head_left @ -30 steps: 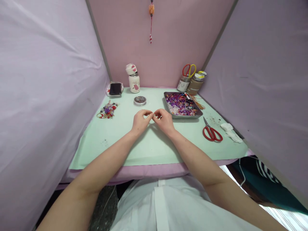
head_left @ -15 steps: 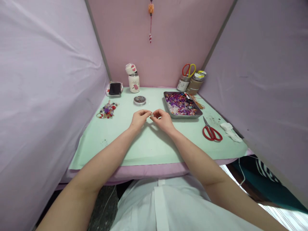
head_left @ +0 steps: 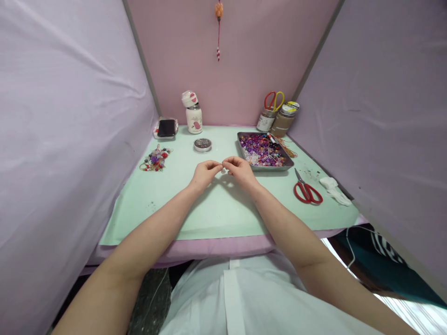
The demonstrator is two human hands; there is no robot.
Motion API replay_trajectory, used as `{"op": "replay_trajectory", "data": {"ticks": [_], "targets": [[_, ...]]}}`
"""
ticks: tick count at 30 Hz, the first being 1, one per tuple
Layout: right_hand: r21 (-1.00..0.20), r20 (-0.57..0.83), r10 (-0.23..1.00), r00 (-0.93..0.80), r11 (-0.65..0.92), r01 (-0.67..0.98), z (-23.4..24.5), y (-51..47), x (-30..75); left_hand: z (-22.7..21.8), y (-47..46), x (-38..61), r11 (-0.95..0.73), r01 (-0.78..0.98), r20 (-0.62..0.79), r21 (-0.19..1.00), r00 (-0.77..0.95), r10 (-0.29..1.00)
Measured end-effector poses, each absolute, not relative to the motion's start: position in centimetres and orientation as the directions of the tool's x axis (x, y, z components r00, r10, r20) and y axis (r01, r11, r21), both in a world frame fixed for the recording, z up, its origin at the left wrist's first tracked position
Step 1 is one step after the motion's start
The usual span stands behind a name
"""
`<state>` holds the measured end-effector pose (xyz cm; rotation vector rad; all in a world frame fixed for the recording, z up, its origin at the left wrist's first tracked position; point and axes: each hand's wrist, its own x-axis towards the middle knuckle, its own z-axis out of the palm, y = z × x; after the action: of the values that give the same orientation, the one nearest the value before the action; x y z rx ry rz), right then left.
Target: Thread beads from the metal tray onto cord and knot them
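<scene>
Over the middle of the green-covered table (head_left: 209, 218), my left hand (head_left: 205, 174) and my right hand (head_left: 240, 169) meet at the fingertips, both closed in a pinch. Between and just under them hangs a small cluster of clear beads (head_left: 223, 171); any thread it is on is too fine to make out. A dark metal tray (head_left: 267, 168), filled with purple, clear and orange beads (head_left: 260, 148), stands just beyond my right hand. Past my left hand lies a small round tin (head_left: 203, 145) with dark contents.
Red-handled scissors (head_left: 307, 191) and a crumpled white cloth (head_left: 335, 190) lie at the right. Strung beads (head_left: 155, 158) sit at the left, near a black phone-like object (head_left: 166, 128). Behind stand a white bottle (head_left: 194, 118), a holder with scissors (head_left: 266, 120) and a brown jar (head_left: 283, 122).
Both hands have shifted slightly right and up, fingertips closer together. The clear bead cluster now hangs below the fingers and shows more plainly.
</scene>
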<state>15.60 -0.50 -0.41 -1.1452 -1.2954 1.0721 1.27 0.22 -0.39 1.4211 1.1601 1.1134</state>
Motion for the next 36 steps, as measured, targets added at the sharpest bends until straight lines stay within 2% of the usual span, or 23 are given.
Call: {"op": "replay_trajectory", "data": {"ticks": [6,12,20,24,28,32,36], "targets": [[-0.989,0.058,0.998,-0.005,0.057,-0.134,-0.8,-0.1,15.8,-0.4,0.5,1.2,-0.090,0.019,0.088,0.996,0.103,0.991],[-0.953,0.022,0.996,-0.092,-0.007,-0.302,-0.4,-0.5,15.8,-0.6,0.9,1.2,-0.151,-0.134,0.169,0.979,0.141,0.975],[-0.944,0.023,0.994,-0.110,-0.015,-0.330,-0.4,-0.5,15.7,0.1,0.9,0.8,-0.120,-0.266,0.175,0.956,0.195,0.965],[-0.968,0.049,0.996,-0.072,0.030,-0.248,-0.8,-0.2,15.8,0.4,0.7,0.6,-0.061,-0.257,0.127,0.964,0.250,0.960],[-0.981,0.187,0.982,0.024,0.188,-0.047,-1.0,0.1,16.0,0.3,0.8,0.4,0.011,-0.184,0.043,0.983,0.287,0.957],[-0.911,0.386,0.922,0.039,0.374,0.171,-0.7,-0.1,16.1,0.0,0.9,0.4,0.037,-0.144,0.010,0.989,0.313,0.950],[-0.807,0.534,0.845,0.016,0.504,0.308,-0.6,-0.6,15.9,0.1,0.8,0.4,0.017,-0.077,0.008,0.997,0.312,0.950]]}}
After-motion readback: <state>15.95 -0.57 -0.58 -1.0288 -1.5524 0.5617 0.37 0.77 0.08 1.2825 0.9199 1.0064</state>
